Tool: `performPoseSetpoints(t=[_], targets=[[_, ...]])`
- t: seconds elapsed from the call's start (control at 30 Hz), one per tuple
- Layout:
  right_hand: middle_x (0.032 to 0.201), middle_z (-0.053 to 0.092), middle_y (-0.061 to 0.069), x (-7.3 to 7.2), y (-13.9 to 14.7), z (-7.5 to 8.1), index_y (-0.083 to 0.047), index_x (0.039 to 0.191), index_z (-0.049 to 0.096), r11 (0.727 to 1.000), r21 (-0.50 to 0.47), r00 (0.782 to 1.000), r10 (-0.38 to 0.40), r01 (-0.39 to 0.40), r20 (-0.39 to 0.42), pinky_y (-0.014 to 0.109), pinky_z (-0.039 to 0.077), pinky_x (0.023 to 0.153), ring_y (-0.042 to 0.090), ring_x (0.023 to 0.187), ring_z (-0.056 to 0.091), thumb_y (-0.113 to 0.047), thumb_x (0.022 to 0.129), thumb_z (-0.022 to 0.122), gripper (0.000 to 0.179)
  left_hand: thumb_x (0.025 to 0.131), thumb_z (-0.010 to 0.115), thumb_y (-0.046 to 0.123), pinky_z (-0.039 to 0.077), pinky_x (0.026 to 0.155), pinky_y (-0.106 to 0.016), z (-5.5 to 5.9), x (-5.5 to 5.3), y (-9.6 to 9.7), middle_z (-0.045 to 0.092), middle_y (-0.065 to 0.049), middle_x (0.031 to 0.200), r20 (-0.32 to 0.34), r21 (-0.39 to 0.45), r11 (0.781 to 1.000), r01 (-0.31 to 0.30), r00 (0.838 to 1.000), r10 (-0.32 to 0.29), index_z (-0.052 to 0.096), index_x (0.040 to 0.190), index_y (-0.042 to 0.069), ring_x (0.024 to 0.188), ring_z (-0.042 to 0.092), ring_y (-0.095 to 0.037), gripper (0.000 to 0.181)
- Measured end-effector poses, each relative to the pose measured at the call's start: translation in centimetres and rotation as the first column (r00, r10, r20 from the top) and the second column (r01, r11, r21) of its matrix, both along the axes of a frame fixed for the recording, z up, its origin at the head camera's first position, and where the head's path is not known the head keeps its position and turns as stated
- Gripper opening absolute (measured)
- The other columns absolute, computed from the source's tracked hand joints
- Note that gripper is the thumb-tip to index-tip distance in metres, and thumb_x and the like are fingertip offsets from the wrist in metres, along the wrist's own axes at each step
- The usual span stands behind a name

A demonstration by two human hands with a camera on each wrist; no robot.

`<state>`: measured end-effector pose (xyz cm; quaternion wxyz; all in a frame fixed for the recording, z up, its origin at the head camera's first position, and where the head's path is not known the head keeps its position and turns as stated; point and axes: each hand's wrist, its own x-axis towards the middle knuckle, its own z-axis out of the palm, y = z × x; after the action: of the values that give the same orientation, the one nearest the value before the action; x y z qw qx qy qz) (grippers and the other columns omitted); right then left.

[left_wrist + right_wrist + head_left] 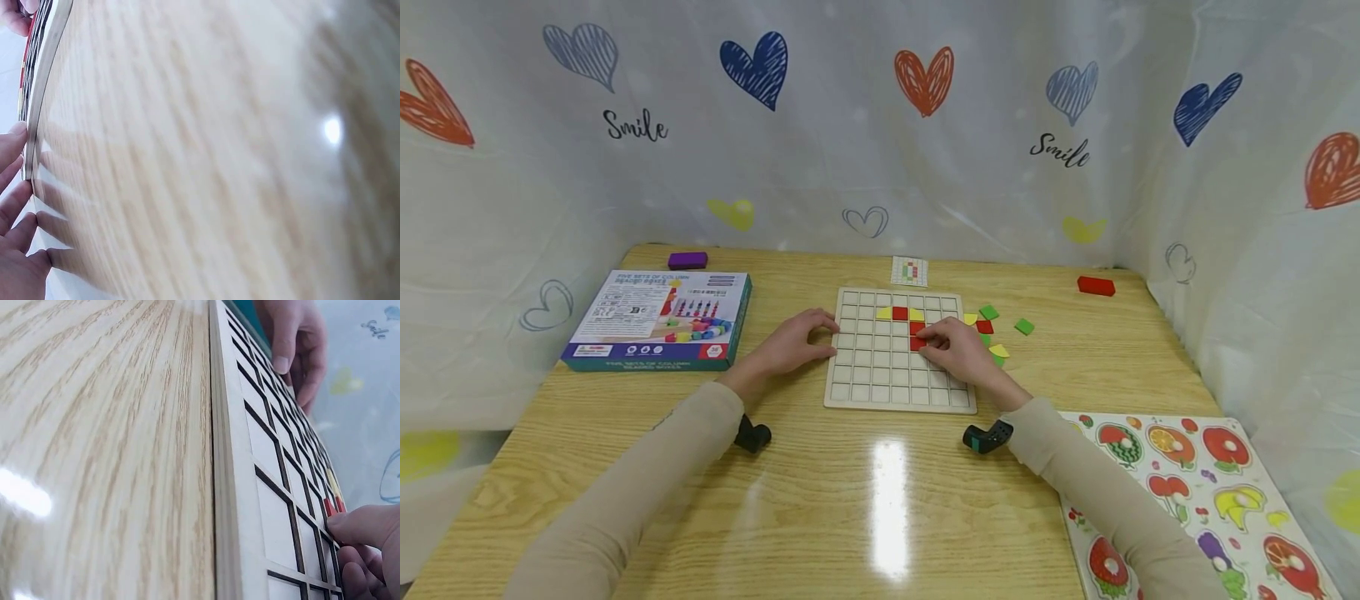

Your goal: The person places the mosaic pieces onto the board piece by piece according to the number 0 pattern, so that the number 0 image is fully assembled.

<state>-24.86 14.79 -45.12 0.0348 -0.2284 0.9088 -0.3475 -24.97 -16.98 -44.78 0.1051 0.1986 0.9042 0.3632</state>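
Observation:
A wooden grid board (880, 400) lies flat in the middle of the table, with raised lines forming square cells. My left hand (799, 342) touches the board's left edge, its fingertips spread along the rim in the left wrist view. On the right, my right hand (961, 350) pinches a red square tile (917, 343) between thumb and fingers, at a cell just below another red tile (917, 328). Higher on the grid, a third red tile (900, 313) sits between two yellow pieces with slanted or curved sides, one being the left yellow piece (884, 313).
Loose green, red and yellow pieces, among them a green tile (1024, 327), lie right of the board. A pattern card (910, 271) is behind it. Around stand a boxed toy (655, 321), a purple block (688, 261), a red block (1096, 287) and a fruit puzzle board (1198, 454).

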Motion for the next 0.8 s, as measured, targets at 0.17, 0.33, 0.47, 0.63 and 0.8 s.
performPoseSetpoints(t=[0.17, 0.33, 0.47, 0.63, 0.8], targets=[[0.102, 0.063, 0.008, 0.0, 0.0, 0.0, -0.005, 0.115, 0.071, 1.0, 0.007, 1.0, 0.0, 0.0, -0.005, 0.032, 0.049, 0.076, 0.019, 0.086, 0.056, -0.014, 0.092, 0.067, 0.025, 0.093, 0.068, 0.02, 0.018, 0.118, -0.048, -0.1, 0.0, 0.0, 0.044, -0.014, 0.146, 0.009, 0.002, 1.0, -0.006, 1.0, 0.006, 0.061, 0.124, 0.005, 0.144, 0.026, -0.033, 0.035], [0.101, 0.062, 0.007, 0.0, 0.1, -0.1, -0.005, 0.116, 0.071, 1.0, 0.005, 1.0, -0.001, 0.001, -0.006, 0.034, 0.049, 0.076, 0.019, 0.086, 0.056, -0.015, 0.092, 0.067, 0.026, 0.093, 0.069, 0.021, 0.018, 0.118, -0.048, 0.0, -0.1, 0.0, 0.044, -0.013, 0.147, 0.015, -0.002, 1.0, -0.011, 1.0, 0.011, 0.061, 0.124, 0.006, 0.144, 0.026, -0.033, 0.036], [0.106, 0.061, 0.007, 0.1, 0.2, 0.0, -0.008, 0.116, 0.071, 0.999, -0.038, 0.999, -0.029, 0.03, 0.043, 0.033, 0.049, 0.078, 0.019, 0.089, 0.055, -0.018, 0.093, 0.067, 0.025, 0.093, 0.069, 0.021, 0.018, 0.118, -0.049, 0.1, -0.1, 0.0, 0.044, -0.014, 0.147, 0.014, -0.006, 1.0, -0.01, 1.0, 0.01, 0.061, 0.124, 0.007, 0.144, 0.026, -0.033, 0.035], [0.115, 0.06, 0.008, 0.5, 0.9, 0.2, -0.01, 0.117, 0.071, 0.986, -0.136, 0.991, -0.085, 0.098, 0.103, 0.038, 0.05, 0.085, 0.022, 0.097, 0.058, -0.019, 0.094, 0.067, 0.025, 0.093, 0.069, 0.02, 0.019, 0.118, -0.049, 0.1, -0.1, 0.1, 0.044, -0.014, 0.146, 0.011, -0.014, 1.0, -0.007, 1.0, 0.007, 0.061, 0.124, 0.006, 0.144, 0.026, -0.033, 0.035], [0.12, 0.059, 0.007, 0.9, 2.9, 0.7, -0.013, 0.123, 0.067, 0.962, -0.203, 0.969, -0.141, 0.182, 0.201, 0.041, 0.05, 0.089, 0.024, 0.102, 0.059, -0.026, 0.096, 0.064, 0.03, 0.093, 0.069, 0.021, 0.019, 0.118, -0.049, 0.2, 0.0, 0.1, 0.044, -0.014, 0.147, 0.014, -0.027, 1.0, -0.009, 1.0, 0.01, 0.061, 0.124, 0.007, 0.144, 0.026, -0.033, 0.036]])
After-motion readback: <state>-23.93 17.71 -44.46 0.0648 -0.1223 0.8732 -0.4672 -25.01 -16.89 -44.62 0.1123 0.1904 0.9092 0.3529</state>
